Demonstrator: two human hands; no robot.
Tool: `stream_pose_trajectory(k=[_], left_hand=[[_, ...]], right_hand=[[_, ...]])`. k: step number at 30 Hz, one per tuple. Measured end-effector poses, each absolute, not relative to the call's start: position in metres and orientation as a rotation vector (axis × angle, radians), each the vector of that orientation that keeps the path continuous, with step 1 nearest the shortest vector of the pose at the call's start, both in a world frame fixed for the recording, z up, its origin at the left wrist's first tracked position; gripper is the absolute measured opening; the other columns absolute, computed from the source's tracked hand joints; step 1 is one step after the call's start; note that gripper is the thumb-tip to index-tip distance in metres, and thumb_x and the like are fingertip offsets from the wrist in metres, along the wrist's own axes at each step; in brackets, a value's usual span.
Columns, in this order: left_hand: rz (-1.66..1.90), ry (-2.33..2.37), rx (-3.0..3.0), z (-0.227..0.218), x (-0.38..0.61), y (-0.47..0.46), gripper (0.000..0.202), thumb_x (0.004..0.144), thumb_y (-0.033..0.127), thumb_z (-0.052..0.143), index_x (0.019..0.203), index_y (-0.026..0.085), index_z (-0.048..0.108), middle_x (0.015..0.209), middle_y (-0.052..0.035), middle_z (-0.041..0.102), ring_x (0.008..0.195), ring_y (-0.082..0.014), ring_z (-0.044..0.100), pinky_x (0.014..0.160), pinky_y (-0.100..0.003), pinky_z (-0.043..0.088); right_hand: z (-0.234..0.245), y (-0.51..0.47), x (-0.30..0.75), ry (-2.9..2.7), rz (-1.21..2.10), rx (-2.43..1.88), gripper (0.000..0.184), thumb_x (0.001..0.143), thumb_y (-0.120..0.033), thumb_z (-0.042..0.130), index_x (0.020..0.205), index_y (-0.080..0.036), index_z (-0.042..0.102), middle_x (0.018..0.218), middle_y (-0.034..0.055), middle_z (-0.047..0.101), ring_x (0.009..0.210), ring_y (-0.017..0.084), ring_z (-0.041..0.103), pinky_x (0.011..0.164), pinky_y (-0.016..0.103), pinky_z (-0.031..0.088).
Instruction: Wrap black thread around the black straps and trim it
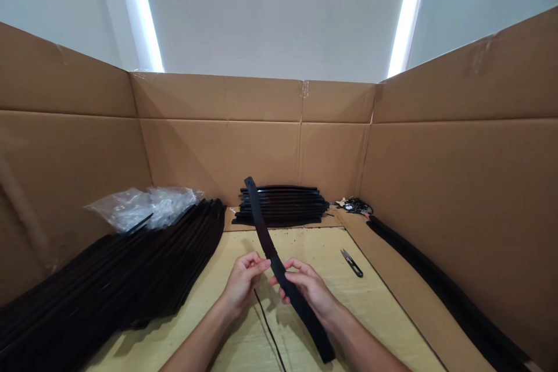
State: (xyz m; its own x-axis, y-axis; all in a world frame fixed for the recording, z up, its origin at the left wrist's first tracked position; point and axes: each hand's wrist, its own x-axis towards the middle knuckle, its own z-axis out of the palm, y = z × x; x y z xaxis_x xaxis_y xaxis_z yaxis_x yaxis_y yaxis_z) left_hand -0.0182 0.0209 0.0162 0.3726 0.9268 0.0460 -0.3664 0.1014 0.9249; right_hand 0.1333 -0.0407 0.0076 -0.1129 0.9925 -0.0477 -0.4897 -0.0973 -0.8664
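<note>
Left hand [244, 286] and right hand [308, 289] are pinching a curved matte-black rubber strip [261, 224] mid-length, fingers curled nearly closed on it. Strip is tilting up above a pale wooden board [309, 244]; stacked black strips [279, 206] are lying behind, black-handled steel snips [351, 263] right.

Room forward over the pale desk [314, 250], boxed in by black stacks and cardboard walls [257, 151]

The black strip [279, 270] rises between the left hand [244, 285] and right hand [309, 293]. The long heap of strips [122, 273] blocks the way left, near the left hand; the back stack [279, 206] closes the desk's far end; snips [351, 263] lie forward of the right hand.
</note>
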Motion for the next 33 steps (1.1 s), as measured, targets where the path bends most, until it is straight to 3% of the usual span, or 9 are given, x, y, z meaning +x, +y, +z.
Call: stream_pose_trajectory(k=[5,8,12,15,17,22,26,30,33], left_hand=[[1.049,0.632,1.072,0.012,-0.015,0.023,0.043,0.039,0.037,0.091,0.057,0.014,0.06,0.051,0.0038,0.053,0.047,-0.0068,0.04,0.046,-0.02,0.027],[1.036,0.604,1.103,0.009,-0.015,0.024,0.043,0.038,0.037,0.092,0.062,0.013,0.065,0.057,0.0002,0.059,0.051,-0.0085,0.045,0.049,-0.021,0.031],[1.037,0.637,1.106,0.007,-0.016,0.023,0.041,0.043,0.038,0.09,0.056,0.014,0.06,0.048,0.0039,0.05,0.045,-0.0059,0.036,0.044,-0.021,0.023],[1.047,0.66,1.11,0.008,-0.016,0.021,0.043,0.044,0.038,0.09,0.052,0.014,0.054,0.047,0.0055,0.046,0.043,-0.0048,0.03,0.044,-0.021,0.018],[1.068,0.656,1.104,0.008,-0.016,0.022,0.043,0.044,0.038,0.089,0.052,0.015,0.054,0.048,0.0058,0.045,0.044,-0.0053,0.031,0.044,-0.021,0.02],[1.074,0.666,1.065,0.01,-0.016,0.025,0.044,0.044,0.041,0.089,0.052,0.016,0.053,0.044,0.0084,0.038,0.043,-0.0047,0.027,0.044,-0.02,0.019],[1.027,0.607,1.066,0.011,-0.016,0.025,0.048,0.033,0.042,0.092,0.058,0.014,0.061,0.046,0.007,0.043,0.043,-0.0053,0.03,0.044,-0.021,0.021],[0.992,0.607,1.099,0.009,-0.017,0.023,0.047,0.037,0.042,0.091,0.054,0.014,0.058,0.047,0.0056,0.044,0.044,-0.0056,0.032,0.045,-0.021,0.021],[0.971,0.622,1.113,0.006,-0.019,0.023,0.045,0.043,0.041,0.09,0.054,0.015,0.054,0.046,0.0056,0.045,0.042,-0.0048,0.03,0.045,-0.021,0.017]], right_hand=[[0.004,-0.044,0.128,-0.796,1.502,-0.808,0.056,0.049,-0.027,0.09,0.097,-0.018,0.061,0.077,0.001,0.068,0.061,0.011,0.059,0.053,0.023,0.048],[-0.002,-0.045,0.124,-0.814,1.503,-0.816,0.054,0.044,-0.024,0.092,0.089,-0.018,0.062,0.073,-0.0024,0.062,0.059,0.011,0.057,0.048,0.022,0.048],[-0.005,-0.044,0.123,-0.915,1.519,-0.828,0.053,0.049,-0.034,0.091,0.082,-0.019,0.051,0.067,-0.0037,0.062,0.047,0.009,0.055,0.038,0.018,0.04],[-0.002,-0.04,0.126,-0.93,1.539,-0.825,0.054,0.058,-0.05,0.083,0.08,-0.021,0.044,0.066,0.0003,0.068,0.038,0.007,0.05,0.033,0.015,0.027],[0.002,-0.038,0.129,-0.873,1.557,-0.797,0.052,0.062,-0.056,0.078,0.078,-0.02,0.045,0.066,0.0031,0.069,0.039,0.007,0.05,0.034,0.015,0.026],[0.005,-0.04,0.131,-0.851,1.499,-0.779,0.046,0.057,-0.039,0.085,0.087,-0.016,0.059,0.075,0.0063,0.072,0.052,0.01,0.057,0.047,0.02,0.037],[0.003,-0.045,0.129,-0.926,1.481,-0.835,0.054,0.049,-0.03,0.09,0.094,-0.016,0.064,0.073,0.0002,0.068,0.053,0.009,0.056,0.052,0.022,0.043],[0.001,-0.045,0.129,-0.982,1.511,-0.865,0.051,0.044,-0.032,0.091,0.077,-0.017,0.055,0.07,-0.0042,0.062,0.049,0.008,0.055,0.044,0.021,0.045],[0.002,-0.045,0.131,-1.053,1.534,-0.86,0.056,0.048,-0.036,0.089,0.077,-0.02,0.044,0.074,-0.0019,0.067,0.045,0.01,0.059,0.038,0.019,0.041]])
